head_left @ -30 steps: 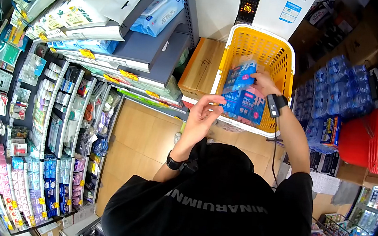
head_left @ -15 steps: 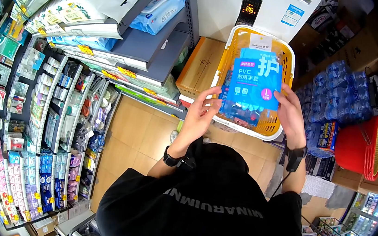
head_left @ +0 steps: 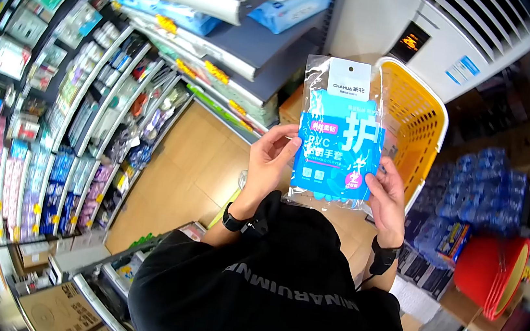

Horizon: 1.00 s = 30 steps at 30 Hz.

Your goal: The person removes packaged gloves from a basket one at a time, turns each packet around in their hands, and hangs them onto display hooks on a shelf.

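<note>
A clear plastic pack of blue PVC gloves [head_left: 335, 150] is held up before my chest, its printed front facing me. My left hand [head_left: 269, 166] pinches its left edge between thumb and fingers. On the lower right edge, my right hand [head_left: 387, 196] grips it with the thumb in front and the fingers partly hidden behind. Behind and to the right of the pack is a yellow basket with a white rim [head_left: 439, 130]; the pack covers part of it. A dark band with a small device is on each wrist.
Shelves with wet wipes [head_left: 294, 4] stand ahead on the left, beside a white appliance [head_left: 376, 21] with a lit display. Racks of small goods [head_left: 60, 129] line the left. At right are wrapped blue bottles [head_left: 481, 193] and stacked red buckets [head_left: 488, 273]. Tan floor [head_left: 175, 175] shows at left.
The glove pack has come out from over the basket, toward me and left, with both hands on it. My view has turned, so the basket and shelves appear shifted right.
</note>
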{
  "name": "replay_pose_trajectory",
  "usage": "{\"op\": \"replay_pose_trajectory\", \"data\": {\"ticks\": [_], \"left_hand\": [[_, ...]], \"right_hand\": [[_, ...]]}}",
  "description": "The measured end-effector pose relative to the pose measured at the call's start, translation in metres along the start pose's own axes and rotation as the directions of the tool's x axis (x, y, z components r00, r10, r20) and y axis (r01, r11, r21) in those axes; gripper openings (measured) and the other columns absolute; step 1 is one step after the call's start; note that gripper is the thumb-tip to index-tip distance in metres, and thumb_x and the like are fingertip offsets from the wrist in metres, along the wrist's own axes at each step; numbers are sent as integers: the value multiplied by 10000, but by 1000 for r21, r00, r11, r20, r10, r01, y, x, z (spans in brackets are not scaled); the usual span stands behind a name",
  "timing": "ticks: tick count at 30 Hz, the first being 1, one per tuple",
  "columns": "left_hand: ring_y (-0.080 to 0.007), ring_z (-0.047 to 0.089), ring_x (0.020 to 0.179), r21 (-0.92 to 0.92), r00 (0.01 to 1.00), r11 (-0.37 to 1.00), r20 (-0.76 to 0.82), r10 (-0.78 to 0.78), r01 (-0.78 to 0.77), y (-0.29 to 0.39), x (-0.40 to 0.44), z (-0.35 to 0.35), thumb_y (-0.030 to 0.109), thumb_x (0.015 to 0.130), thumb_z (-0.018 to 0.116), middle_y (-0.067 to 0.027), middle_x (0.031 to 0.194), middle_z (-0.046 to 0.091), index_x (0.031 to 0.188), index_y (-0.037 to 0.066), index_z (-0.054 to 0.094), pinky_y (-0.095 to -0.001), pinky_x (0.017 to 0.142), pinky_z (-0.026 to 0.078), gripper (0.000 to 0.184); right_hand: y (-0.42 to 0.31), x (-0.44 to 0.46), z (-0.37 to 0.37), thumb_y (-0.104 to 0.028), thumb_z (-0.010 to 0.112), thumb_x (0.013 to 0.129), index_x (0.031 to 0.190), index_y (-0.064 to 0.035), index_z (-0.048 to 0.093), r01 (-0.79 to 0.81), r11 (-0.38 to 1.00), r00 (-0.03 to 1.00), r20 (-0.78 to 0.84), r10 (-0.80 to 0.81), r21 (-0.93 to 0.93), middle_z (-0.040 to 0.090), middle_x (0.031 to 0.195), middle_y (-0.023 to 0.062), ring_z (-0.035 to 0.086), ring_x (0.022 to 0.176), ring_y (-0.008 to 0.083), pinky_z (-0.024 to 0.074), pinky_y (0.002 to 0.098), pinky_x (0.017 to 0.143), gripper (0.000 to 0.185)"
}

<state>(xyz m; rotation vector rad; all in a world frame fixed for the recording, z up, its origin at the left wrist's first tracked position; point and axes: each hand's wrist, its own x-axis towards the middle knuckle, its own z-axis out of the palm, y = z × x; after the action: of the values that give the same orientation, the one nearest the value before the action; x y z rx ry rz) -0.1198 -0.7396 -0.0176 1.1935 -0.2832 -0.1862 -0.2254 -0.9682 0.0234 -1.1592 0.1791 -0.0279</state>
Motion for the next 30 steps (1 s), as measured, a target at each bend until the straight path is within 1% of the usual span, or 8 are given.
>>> {"op": "replay_pose_trajectory", "data": {"ticks": [2,5,7,10,13,17,22,30], "left_hand": [[-99,628,961,-33,997,999,-74,-26,24,8,-8,-11,37,969,643,-45,1021,679,1208,-30,621,-255,864,500,250],[-93,627,950,11,986,1000,-169,11,-9,19,-19,-33,41,968,645,-41,1019,678,1207,-30,621,-249,853,501,250],[-90,627,941,11,974,1000,-224,25,-23,29,-29,-48,41,968,646,-40,1015,678,1207,-30,622,-246,843,503,250],[-88,630,925,21,951,998,-305,59,-55,41,-42,-73,40,967,645,-40,1009,679,1207,-28,623,-240,826,507,251],[-89,635,911,43,915,996,-395,88,-77,49,-55,-103,39,967,642,-41,1006,684,1204,-27,625,-236,813,511,247],[-91,643,907,33,859,994,-501,103,-100,74,-77,-145,55,966,651,-50,1009,701,1192,-29,640,-239,819,518,241],[-93,650,925,100,739,988,-656,155,-118,102,-112,-200,77,962,668,-70,1043,717,1198,-32,657,-245,839,520,260],[-106,658,948,204,563,966,-785,258,-158,146,-166,-294,64,964,661,-77,1068,721,1209,-36,662,-246,860,519,265]], "right_hand": [[5,7,12,-15,550,996,1273,-20,476,3,999,999,37,-2,-34,698,1084,99,661,965,125,511,266,864,287],[11,20,35,-16,554,995,1270,-19,477,-5,993,993,115,19,-120,701,1078,105,663,963,128,508,268,859,286],[17,29,49,-15,569,987,1244,-12,504,-37,992,984,168,57,-123,685,1106,93,637,985,122,489,272,882,265],[30,46,76,-11,585,975,1190,8,555,32,980,972,233,15,-195,636,1149,61,572,1029,110,447,273,923,218],[38,62,111,-16,583,978,1208,17,561,77,965,953,302,2,-249,641,1132,63,581,1027,116,452,273,920,234],[53,81,165,-25,588,978,1232,31,577,56,959,921,386,58,-279,649,1121,69,592,1015,123,461,276,914,260],[81,101,241,-41,594,981,1250,51,591,47,952,861,495,115,-303,662,1114,84,609,999,129,475,286,924,284],[138,115,367,-7,610,959,1264,39,544,36,961,735,659,161,-275,625,1129,80,592,1031,130,473,279,923,315]]}}
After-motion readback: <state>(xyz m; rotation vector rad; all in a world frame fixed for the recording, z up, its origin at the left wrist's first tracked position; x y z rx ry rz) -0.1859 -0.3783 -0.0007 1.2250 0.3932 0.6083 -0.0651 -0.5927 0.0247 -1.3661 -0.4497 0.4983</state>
